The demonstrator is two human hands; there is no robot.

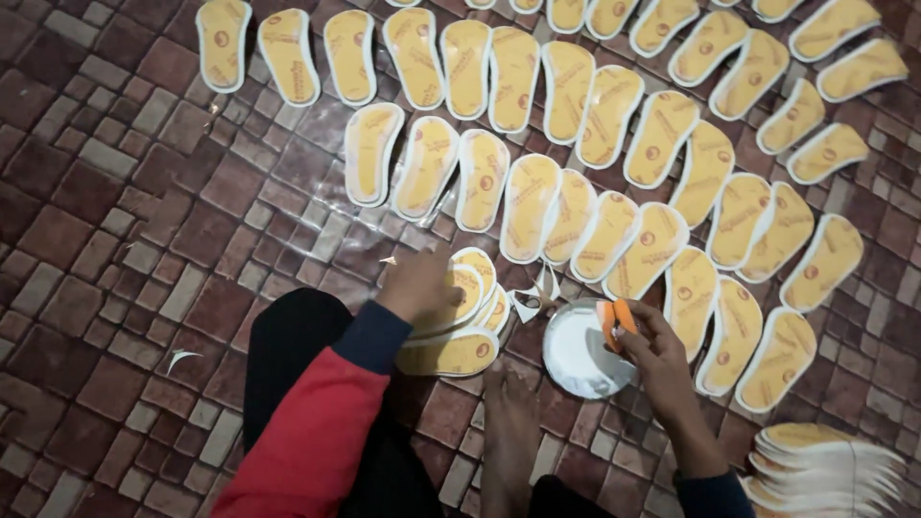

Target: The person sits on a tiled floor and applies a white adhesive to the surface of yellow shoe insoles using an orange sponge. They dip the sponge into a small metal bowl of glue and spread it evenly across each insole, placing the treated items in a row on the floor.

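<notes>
Floor: reddish-brown patterned tiles [115,240] are carrying everything — the person is sitting on them, one bare foot [510,422] stretching forward between the arms.
Left hand: the left hand [417,285] is pressing down flat on a small pile of yellow insoles [459,326] just in front of the knee; fingers are curled over the top piece, and whether they are gripping it I cannot tell.
Right hand: the right hand [645,341] is pinching an orange sponge [617,321] at the rim of a round white bowl [580,357].
Risks: the sponge may be dripping onto the nearest laid-out insole, since the bowl is touching that row; the pile may be sliding under the palm.
Counts: one bowl, one sponge, two hands; roughly forty laid-out insoles [530,206] in overlapping rows — edges cut off, so inexact; one further stack of insoles [825,465] at lower right; a few white paper scraps [532,302].
</notes>
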